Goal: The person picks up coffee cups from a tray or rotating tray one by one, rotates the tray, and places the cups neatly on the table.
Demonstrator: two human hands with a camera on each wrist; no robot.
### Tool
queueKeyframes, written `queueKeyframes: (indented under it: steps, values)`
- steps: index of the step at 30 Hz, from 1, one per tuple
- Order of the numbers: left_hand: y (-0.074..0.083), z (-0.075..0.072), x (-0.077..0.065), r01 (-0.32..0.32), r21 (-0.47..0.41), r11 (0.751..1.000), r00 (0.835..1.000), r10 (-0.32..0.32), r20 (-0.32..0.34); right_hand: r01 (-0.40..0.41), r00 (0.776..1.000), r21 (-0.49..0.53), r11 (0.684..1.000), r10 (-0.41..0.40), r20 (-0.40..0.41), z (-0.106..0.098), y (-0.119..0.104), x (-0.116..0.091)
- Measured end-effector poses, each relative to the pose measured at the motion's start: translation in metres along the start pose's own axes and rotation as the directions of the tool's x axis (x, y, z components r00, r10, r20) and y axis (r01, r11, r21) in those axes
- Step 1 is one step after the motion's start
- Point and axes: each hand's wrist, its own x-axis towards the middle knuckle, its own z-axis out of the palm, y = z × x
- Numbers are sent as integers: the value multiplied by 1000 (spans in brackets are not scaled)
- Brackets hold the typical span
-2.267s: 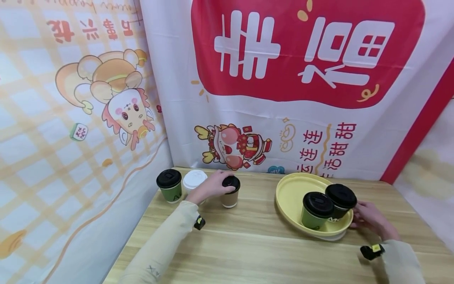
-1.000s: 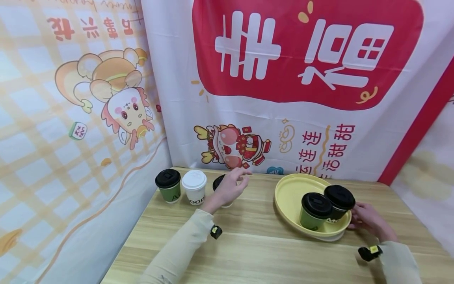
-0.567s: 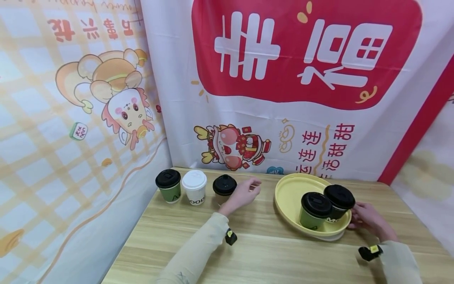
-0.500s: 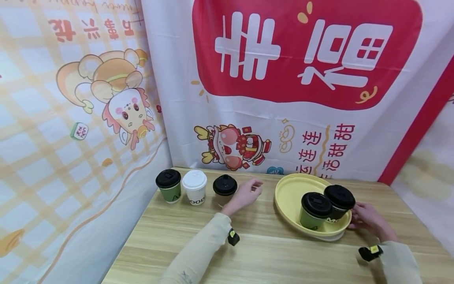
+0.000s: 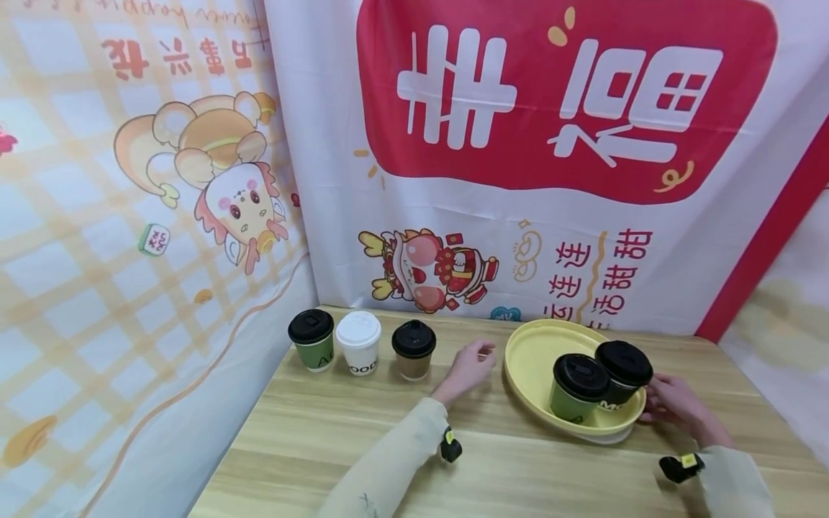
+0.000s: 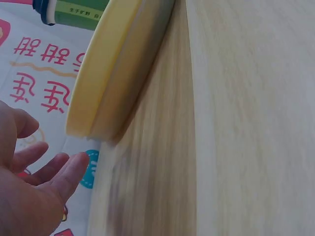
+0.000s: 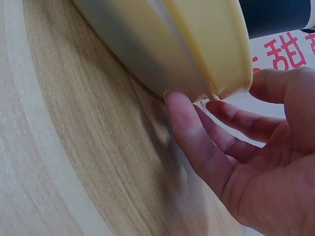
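Note:
My left hand [image 5: 468, 367] is over the table between the brown cup and the yellow round tray [image 5: 532, 352], fingers loosely bent and holding nothing. In the left wrist view, a gap separates its fingertips from the tray's rim. My right hand [image 5: 676, 406] holds the tray's right edge; in the right wrist view its thumb touches the yellow rim and its fingers [image 7: 241, 118] reach beneath. On the tray stand a green paper coffee cup [image 5: 573, 403] and a dark one [image 5: 623, 381], both black-lidded and touching or nearly so. A pale base [image 5: 609, 436] shows under the tray.
Left of my left hand, a brown cup with black lid [image 5: 414, 350], a white cup with white lid [image 5: 359, 344] and a green cup with black lid [image 5: 314, 340] stand upright in a row. A printed cloth [image 5: 311, 144] hangs behind the wooden table [image 5: 311, 446].
My left hand has let go of the brown cup, which now stands beside the white one, and has moved right towards the tray. My right hand stays at the tray's edge.

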Motion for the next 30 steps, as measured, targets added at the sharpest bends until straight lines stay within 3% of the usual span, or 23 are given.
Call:
queueKeyframes:
  steps: [4,11,20,25,30]
  values:
    - [3,14,4,27,-23,999,1000,-28,-13,-4,1000,2,1000,4,-3,0,-1,0]
    - [3,36,11,129,-108,986,987,-138,-86,-10,1000,11,1000,10,-2,2,1,1]
    - [-3,45,19,177,-176,968,979,-191,-68,-8,1000,3,1000,8,18,-1,-1,3]
    - [-4,46,17,159,-174,972,983,-172,-62,-11,1000,-104,994,10,-11,-5,-12,4]
    - [-3,45,16,152,-165,974,984,-164,-66,-34,997,-290,956,12,-77,-9,-30,10]
